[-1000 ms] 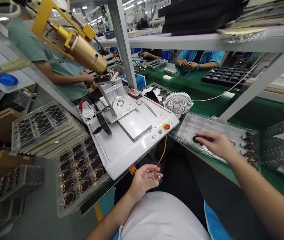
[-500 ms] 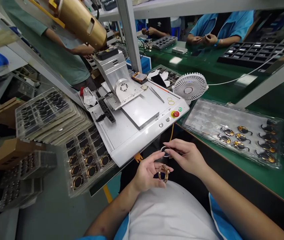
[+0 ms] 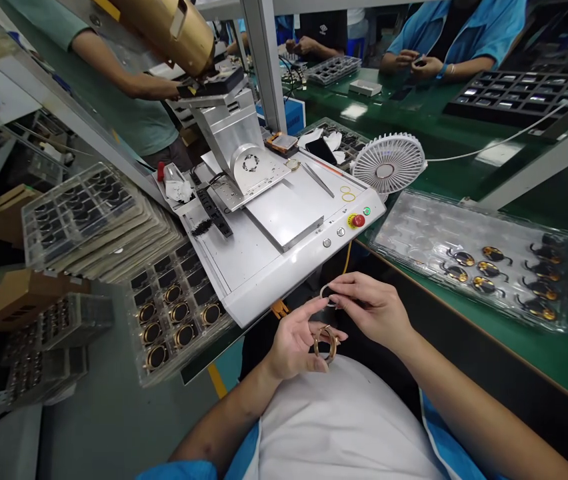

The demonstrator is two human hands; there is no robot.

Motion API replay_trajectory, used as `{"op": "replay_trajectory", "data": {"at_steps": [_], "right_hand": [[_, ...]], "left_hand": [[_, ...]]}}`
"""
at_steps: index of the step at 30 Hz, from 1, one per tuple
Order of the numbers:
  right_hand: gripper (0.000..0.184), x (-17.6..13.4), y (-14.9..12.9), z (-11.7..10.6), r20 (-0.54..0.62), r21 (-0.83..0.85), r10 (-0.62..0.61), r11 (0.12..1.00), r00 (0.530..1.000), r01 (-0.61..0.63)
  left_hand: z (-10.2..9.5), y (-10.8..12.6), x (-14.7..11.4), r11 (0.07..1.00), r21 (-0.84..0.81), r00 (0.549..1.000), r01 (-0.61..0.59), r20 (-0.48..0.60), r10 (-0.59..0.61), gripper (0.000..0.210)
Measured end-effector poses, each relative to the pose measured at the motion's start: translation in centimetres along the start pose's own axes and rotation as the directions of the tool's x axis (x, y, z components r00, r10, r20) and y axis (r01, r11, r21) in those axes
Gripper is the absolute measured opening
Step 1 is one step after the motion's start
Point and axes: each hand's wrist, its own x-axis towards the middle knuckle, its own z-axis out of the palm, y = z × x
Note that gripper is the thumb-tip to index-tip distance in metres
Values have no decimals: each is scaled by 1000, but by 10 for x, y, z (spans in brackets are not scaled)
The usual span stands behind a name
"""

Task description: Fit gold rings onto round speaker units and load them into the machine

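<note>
A gold-coloured round watch case (image 3: 333, 347), seen as an open ring, sits between the thumb and lower fingers of my left hand (image 3: 291, 343). My right hand (image 3: 377, 308) pinches a thin whitish ring (image 3: 323, 301) between its thumb and fingertips, just above the watch case. The left index fingertip reaches the edge of that thin ring; whether it also grips it I cannot tell. Both hands are close together over my lap, in front of a white machine.
The white machine (image 3: 244, 293) bears a metal bracket, tweezers (image 3: 318, 180) and a red button (image 3: 358, 221). A fan (image 3: 389, 163) and a clear tray (image 3: 414, 233) of round parts stand right. Trays of gold-rimmed parts (image 3: 183, 335) lie left. Co-workers sit across; another person stands at left.
The thin ring has turned in my right fingers and its opening shows differently. The watch case stays in my left hand. The standing person's hand has moved to the machine's top. My view has shifted slightly.
</note>
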Motion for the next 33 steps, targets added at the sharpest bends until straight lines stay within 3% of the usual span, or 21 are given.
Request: {"op": "replay_trajectory", "data": {"at_steps": [6,14,20,22,24,26,28,30,33], "right_hand": [[35,-1,-1,-3,41,4,63,998,997,-63],[15,-1,0,-1,51,-3,10,1000,999,-10],[15,8,2,-7,265,-21,9,1000,964,-4],[17,25,9,-8,268,-31,67,998,961,-61],[21,54,17,-7,184,-15,212,977,960,-213],[23,89,26,-3,96,50,412,907,906,-418],[24,125,34,2,46,113,587,801,808,-588],[23,151,41,7,10,135,689,718,725,-683],[27,161,49,9,-33,117,735,676,677,-728]], "left_hand": [[-1,-2,-1,1000,11,1000,-14,-7,14,105],[-3,0,0,999,-23,998,-36,-47,35,102],[-11,-2,2,998,-48,995,44,-85,-48,104],[-16,0,4,999,-49,989,18,-148,-25,104],[-19,3,5,999,-35,978,-12,-211,4,103],[-19,7,5,1000,1,971,-29,-235,29,104],[-19,11,2,999,37,974,-36,-222,43,106],[-18,15,-2,997,57,976,-44,-209,55,109],[-18,18,-14,993,97,970,-65,-227,86,111]]}}
